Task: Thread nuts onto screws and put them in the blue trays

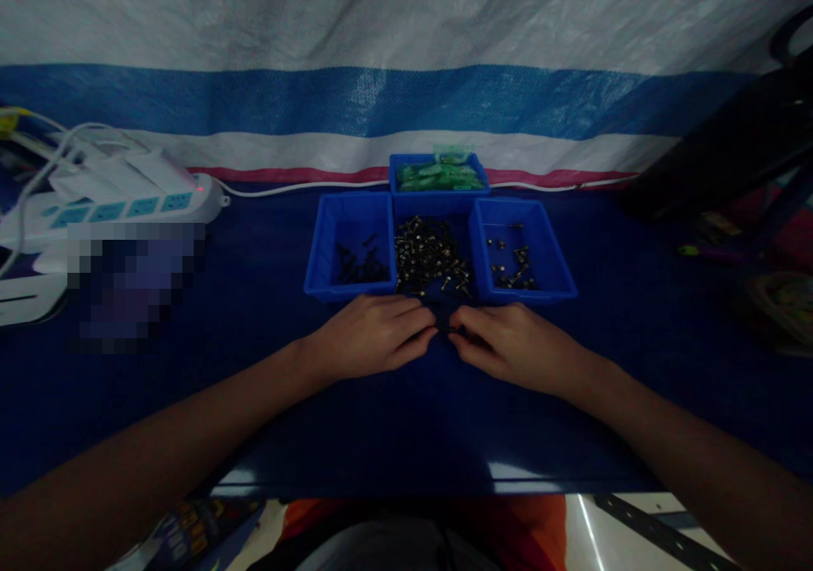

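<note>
My left hand point(379, 334) and my right hand point(508, 340) are held close together just in front of the blue bins, fingertips almost meeting. Both are closed in a pinch. A thin dark piece, perhaps a screw point(450, 329), pokes out of the right fingertips toward the left ones. Whatever the left fingers grip is too small to make out. Behind the hands lies a heap of metal screws point(427, 253). The left blue bin point(352, 215) contains dark screws point(362, 266). In the right blue bin point(532, 224) are several shiny small fasteners point(517, 274).
Behind the heap, a blue bin point(439, 191) holds green plastic packets point(438, 175). A white power strip point(146, 207) with cables is at the left. A black cylindrical object point(699, 147) stands at the right, near a round container point(784, 304). A striped sheet point(381, 37) hangs behind the table.
</note>
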Demonstrator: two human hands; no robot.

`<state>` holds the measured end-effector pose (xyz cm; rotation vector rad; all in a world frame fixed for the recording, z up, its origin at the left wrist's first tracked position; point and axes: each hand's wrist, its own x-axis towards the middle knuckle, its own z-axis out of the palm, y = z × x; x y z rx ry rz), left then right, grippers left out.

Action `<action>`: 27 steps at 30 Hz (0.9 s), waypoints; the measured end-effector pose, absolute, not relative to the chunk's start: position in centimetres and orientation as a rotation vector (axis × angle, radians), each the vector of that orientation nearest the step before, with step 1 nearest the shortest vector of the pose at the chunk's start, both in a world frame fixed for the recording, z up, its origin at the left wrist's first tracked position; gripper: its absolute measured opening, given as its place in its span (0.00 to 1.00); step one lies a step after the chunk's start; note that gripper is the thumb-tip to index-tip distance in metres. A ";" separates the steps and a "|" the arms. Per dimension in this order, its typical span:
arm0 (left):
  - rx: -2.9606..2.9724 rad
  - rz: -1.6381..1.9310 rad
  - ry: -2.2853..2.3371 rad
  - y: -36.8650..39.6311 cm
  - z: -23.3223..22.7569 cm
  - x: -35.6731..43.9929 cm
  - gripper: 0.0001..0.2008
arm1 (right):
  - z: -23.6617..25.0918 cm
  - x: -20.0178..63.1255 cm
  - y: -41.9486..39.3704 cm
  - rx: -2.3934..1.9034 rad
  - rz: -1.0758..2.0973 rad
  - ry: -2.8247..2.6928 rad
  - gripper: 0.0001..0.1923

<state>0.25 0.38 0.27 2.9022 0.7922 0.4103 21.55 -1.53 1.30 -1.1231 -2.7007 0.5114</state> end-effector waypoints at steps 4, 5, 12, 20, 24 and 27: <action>3.002 0.486 0.688 0.1 0.3 0.3 0.10 | 1.0 21.5 -1.6 -1.089 0.474 -2.737 0.07; 3.030 0.485 0.640 0.1 0.3 0.3 0.10 | 0.9 21.4 -1.6 -1.077 0.467 -2.746 0.07; 3.043 0.413 0.653 0.2 0.2 0.1 0.10 | 1.1 21.5 -1.5 -1.105 0.482 -2.751 0.06; 2.976 0.265 0.729 0.5 -0.1 0.0 0.11 | 1.6 21.7 -1.8 -1.061 0.460 -2.700 0.09; 3.030 0.287 0.635 0.4 -0.1 0.2 0.10 | 1.8 21.6 -2.0 -0.978 0.463 -2.730 0.10; 3.079 0.320 0.626 0.3 -0.1 0.3 0.10 | 1.9 21.5 -2.0 -0.988 0.438 -2.736 0.11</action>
